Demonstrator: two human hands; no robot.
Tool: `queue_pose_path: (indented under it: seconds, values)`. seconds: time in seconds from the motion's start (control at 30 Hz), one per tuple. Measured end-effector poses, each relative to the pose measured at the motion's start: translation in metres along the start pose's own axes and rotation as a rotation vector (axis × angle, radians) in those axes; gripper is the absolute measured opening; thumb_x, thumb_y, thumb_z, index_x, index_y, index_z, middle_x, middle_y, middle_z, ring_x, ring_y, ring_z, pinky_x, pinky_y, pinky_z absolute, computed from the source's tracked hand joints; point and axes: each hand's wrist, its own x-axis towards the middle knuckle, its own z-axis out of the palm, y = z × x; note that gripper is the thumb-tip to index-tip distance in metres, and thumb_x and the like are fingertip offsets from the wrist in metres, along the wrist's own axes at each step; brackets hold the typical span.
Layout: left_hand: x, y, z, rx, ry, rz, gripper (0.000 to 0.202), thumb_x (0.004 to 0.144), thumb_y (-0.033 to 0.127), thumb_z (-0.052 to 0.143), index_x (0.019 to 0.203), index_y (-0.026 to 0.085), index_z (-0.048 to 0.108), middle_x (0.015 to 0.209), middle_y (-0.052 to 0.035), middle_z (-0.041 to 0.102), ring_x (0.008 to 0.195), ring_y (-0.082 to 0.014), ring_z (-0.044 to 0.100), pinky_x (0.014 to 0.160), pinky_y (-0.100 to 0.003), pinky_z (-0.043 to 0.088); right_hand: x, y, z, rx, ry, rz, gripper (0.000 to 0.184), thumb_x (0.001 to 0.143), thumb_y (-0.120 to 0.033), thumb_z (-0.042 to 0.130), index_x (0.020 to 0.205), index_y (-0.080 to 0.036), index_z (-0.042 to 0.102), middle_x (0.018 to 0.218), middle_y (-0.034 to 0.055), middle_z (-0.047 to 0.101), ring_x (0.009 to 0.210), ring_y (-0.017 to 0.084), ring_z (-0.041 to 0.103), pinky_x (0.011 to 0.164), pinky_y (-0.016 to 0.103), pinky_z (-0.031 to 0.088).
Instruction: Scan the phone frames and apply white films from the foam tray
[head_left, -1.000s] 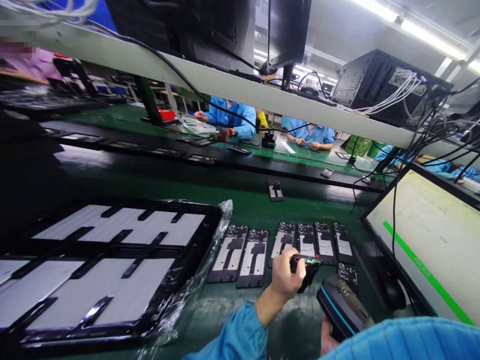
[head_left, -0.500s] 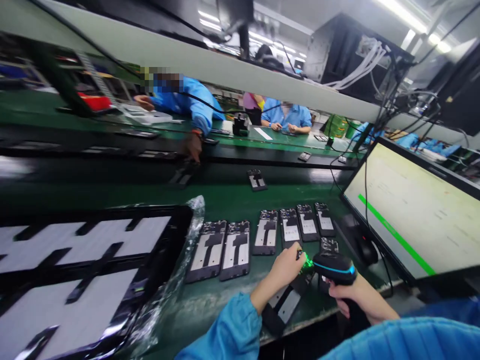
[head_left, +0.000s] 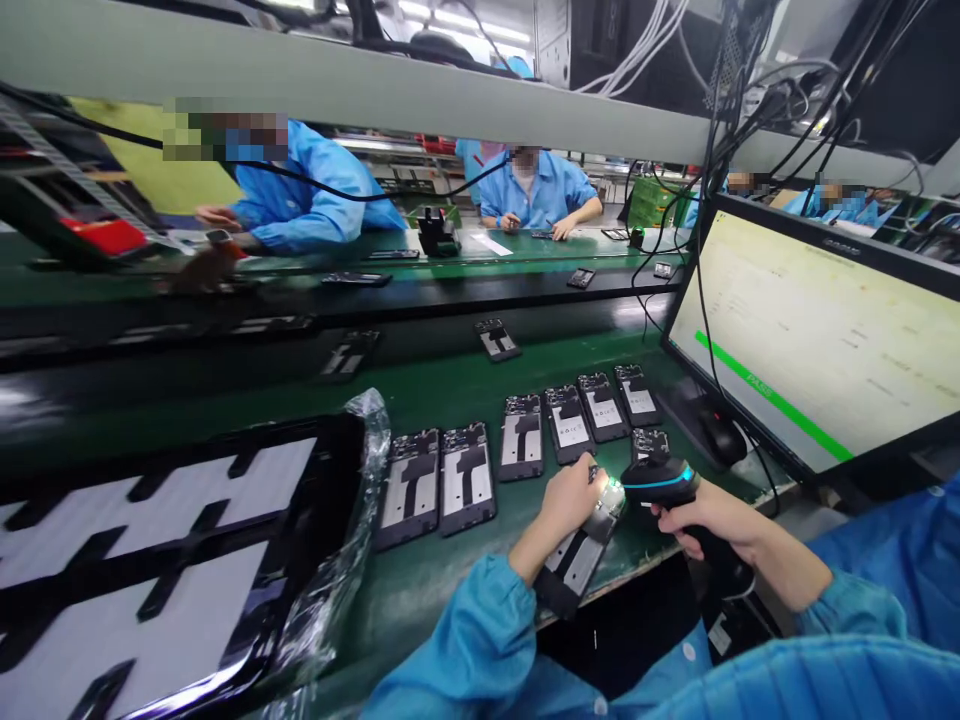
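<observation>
My left hand (head_left: 571, 497) grips the top end of a phone frame (head_left: 574, 560) that lies tilted over the near edge of the green bench. My right hand (head_left: 709, 515) holds a black handheld scanner (head_left: 661, 483) with a blue band. The scanner's nose points at the top of that frame, where a bright light spot shows. Just beyond my hands, several more phone frames (head_left: 523, 436) lie in a row on the green mat.
A monitor (head_left: 814, 345) with a green bar stands at right, a black mouse (head_left: 720, 435) in front of it. A black tray (head_left: 165, 540) in plastic wrap fills the left. A lone frame (head_left: 496, 339) lies farther back. Other people in blue coats (head_left: 544, 190) work across the conveyor.
My view has dropped and swung right. The phone frame came down from the air to the bench edge in my left hand. My right hand brought the scanner up to its top end.
</observation>
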Motion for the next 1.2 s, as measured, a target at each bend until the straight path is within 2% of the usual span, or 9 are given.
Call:
queue_pose_path:
  seconds: [0.27,0.57,0.7,0.9,1.03,1.13,1.2]
  values:
    - [0.000,0.000,0.004,0.006,0.016,-0.001,0.021,0.095,0.034,0.041,0.099,0.022,0.058,0.095,-0.0103,0.075,0.093,-0.0302,0.071,0.072,-0.033,0.043,0.002,0.014,0.001,0.012,0.032,-0.002,0.028,0.066,-0.024,0.073,0.088,-0.014,0.058,0.047,-0.0067,0.047,0.042,0.008,0.042,0.042,0.020,0.037]
    - [-0.001,0.002,0.004,0.012,0.018,-0.010,0.022,0.094,0.034,0.041,0.098,0.021,0.059,0.096,-0.0120,0.075,0.094,-0.0321,0.071,0.072,-0.034,0.044,-0.002,0.016,0.005,0.019,0.027,-0.061,0.025,0.068,-0.022,0.070,0.087,-0.013,0.057,0.048,-0.0061,0.046,0.042,0.008,0.041,0.043,0.021,0.035]
    - [0.000,0.000,0.006,0.012,0.028,-0.010,0.024,0.095,0.035,0.040,0.099,0.021,0.059,0.098,-0.0123,0.075,0.096,-0.0324,0.071,0.073,-0.034,0.044,-0.006,0.016,0.006,0.010,0.050,-0.084,0.024,0.069,-0.021,0.070,0.087,-0.012,0.057,0.055,-0.0045,0.049,0.043,0.007,0.043,0.043,0.022,0.035]
    - [-0.002,0.000,0.006,0.014,0.037,-0.016,0.021,0.094,0.035,0.042,0.097,0.022,0.058,0.099,-0.0112,0.075,0.097,-0.0318,0.071,0.073,-0.034,0.044,-0.011,0.020,0.009,0.031,0.066,-0.066,0.023,0.070,-0.019,0.070,0.088,-0.012,0.057,0.059,-0.0044,0.051,0.042,0.006,0.042,0.043,0.022,0.035]
    - [-0.006,0.006,0.005,0.039,0.052,-0.035,0.023,0.096,0.037,0.042,0.099,0.021,0.057,0.097,-0.0132,0.075,0.097,-0.0330,0.071,0.073,-0.035,0.045,-0.012,0.010,0.014,-0.054,0.050,-0.127,0.019,0.071,-0.022,0.069,0.083,-0.010,0.061,0.057,-0.0018,0.055,0.045,0.008,0.047,0.046,0.022,0.041]
    - [-0.009,0.008,0.006,0.063,0.060,-0.044,0.020,0.095,0.035,0.045,0.103,0.020,0.056,0.096,-0.0144,0.075,0.096,-0.0337,0.072,0.071,-0.035,0.045,-0.007,-0.005,0.020,-0.161,0.019,-0.100,0.018,0.068,-0.025,0.071,0.071,-0.011,0.060,0.054,0.0001,0.056,0.048,0.011,0.053,0.048,0.023,0.046]
    - [-0.010,0.009,0.007,0.070,0.062,-0.037,0.019,0.095,0.035,0.048,0.105,0.020,0.055,0.096,-0.0138,0.075,0.096,-0.0336,0.072,0.071,-0.034,0.045,-0.001,-0.015,0.024,-0.175,0.008,-0.080,0.018,0.067,-0.024,0.071,0.074,-0.013,0.059,0.056,-0.0011,0.056,0.047,0.012,0.052,0.045,0.023,0.044]
